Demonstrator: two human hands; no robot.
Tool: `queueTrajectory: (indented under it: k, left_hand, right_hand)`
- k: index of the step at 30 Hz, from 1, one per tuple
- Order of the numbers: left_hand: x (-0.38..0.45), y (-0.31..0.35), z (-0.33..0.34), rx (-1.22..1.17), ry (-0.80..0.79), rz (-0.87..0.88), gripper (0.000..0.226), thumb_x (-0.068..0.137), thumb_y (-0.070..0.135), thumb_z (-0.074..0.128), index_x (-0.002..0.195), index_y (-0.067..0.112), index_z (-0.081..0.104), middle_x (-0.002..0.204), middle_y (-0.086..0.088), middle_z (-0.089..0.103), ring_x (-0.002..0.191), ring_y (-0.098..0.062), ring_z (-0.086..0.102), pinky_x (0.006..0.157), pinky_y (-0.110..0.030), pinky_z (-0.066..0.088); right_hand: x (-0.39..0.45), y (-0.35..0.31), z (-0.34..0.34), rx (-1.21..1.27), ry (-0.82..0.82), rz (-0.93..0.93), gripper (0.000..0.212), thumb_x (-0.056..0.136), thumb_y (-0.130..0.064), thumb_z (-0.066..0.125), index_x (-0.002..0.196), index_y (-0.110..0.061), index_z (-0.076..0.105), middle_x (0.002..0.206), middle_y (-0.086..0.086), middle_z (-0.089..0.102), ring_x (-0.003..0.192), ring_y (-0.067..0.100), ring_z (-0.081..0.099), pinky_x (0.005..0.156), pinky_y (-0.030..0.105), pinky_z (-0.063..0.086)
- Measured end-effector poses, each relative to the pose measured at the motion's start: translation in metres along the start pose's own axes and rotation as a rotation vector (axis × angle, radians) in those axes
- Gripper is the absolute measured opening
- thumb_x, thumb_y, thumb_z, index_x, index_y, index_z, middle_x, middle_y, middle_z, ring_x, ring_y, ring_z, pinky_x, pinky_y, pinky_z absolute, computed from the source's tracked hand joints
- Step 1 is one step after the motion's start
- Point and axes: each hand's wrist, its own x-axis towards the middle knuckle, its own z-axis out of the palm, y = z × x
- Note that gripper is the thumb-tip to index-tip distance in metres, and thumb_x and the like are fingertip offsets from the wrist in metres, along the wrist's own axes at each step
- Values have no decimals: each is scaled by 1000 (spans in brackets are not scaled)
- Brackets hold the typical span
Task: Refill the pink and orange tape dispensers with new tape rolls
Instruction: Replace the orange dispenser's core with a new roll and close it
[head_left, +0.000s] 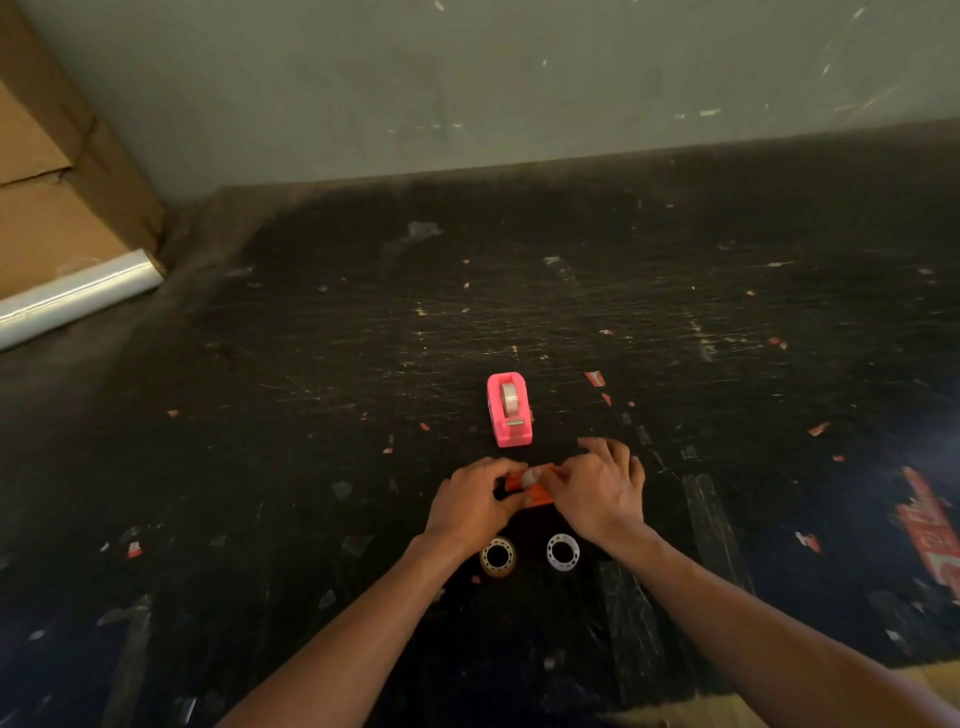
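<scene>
Packing workshop, scarred black worktable (519, 291), cardboard boxes (47, 208), stretch-wrap roll (78, 293)

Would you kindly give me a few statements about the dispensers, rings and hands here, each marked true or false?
1. The pink dispenser has a tape roll in it. True.
2. Both hands are on the pink dispenser. False: the left hand and right hand are on the orange dispenser, nearer the person.
3. Two rings lie on the table near the wrists. True: a yellowish ring and a white ring.
4. The white ring lies left of the yellowish one. False: it lies to the right.
5. The pink dispenser lies on its side. False: it stands upright.
</scene>
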Motion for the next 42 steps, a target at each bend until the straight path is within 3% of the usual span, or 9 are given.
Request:
queueTrajectory:
  k: [8,13,16,21,27,35,37,40,42]
  left_hand:
    - [0,0,-1,-2,-3,4,46,89,40,69,133,38,58,131,9,62,114,-12,61,99,-42,52]
    - [1,-1,-1,34,-17,15,47,90,41,67,135,40,55,133,9,61,116,-12,60,101,-44,50]
    - [1,-3,-2,55,-23,20,46,91,41,66,135,42,53,133,11,60,120,-11,58,105,-48,47]
    - [3,-5,-4,73,-21,15,47,93,37,64,138,41,50,139,9,56,126,-12,54,110,-49,43]
    - [3,-4,-4,52,-22,-4,46,94,36,64,138,41,51,140,9,56,127,-12,54,110,-49,43]
    - [1,-3,-1,33,-4,-14,46,94,35,64,137,40,51,139,9,56,126,-10,54,110,-48,44]
    - [1,-3,0,29,3,-16,45,94,34,64,137,40,51,138,9,56,126,-10,54,110,-47,44]
    - [1,-6,1,30,4,-3,46,94,35,64,138,40,50,140,9,55,125,-10,54,109,-40,44]
    - [1,-7,1,25,6,9,48,94,36,63,140,39,49,142,8,54,126,-10,54,106,-33,42]
  right_hand:
    - [1,3,1,216,102,-35,13,91,-34,64,94,-29,77,130,-4,57,126,22,45,110,48,33]
    - [6,14,-3,343,119,-8,14,92,-32,64,91,-25,76,118,2,60,113,21,55,96,42,48]
    - [10,26,-9,418,108,22,12,92,-28,65,88,-22,76,106,1,66,96,12,60,81,29,49]
    - [12,41,-15,584,64,158,11,93,-25,66,94,-19,75,86,-2,70,82,10,65,67,26,49]
    - [16,53,-6,660,34,282,12,92,-26,68,96,-18,76,87,-1,70,84,13,64,74,31,52]
    - [19,50,11,662,-7,320,14,96,-23,62,97,-18,74,83,1,69,72,10,62,61,25,49]
    - [20,48,13,625,-7,316,15,96,-20,61,102,-18,75,89,1,70,75,11,63,64,25,50]
    - [22,50,14,575,-5,283,20,94,-18,63,113,-17,71,110,5,71,95,15,65,81,28,52]
    - [23,52,11,564,50,256,25,95,-18,62,119,-16,68,117,7,70,98,16,63,79,24,48]
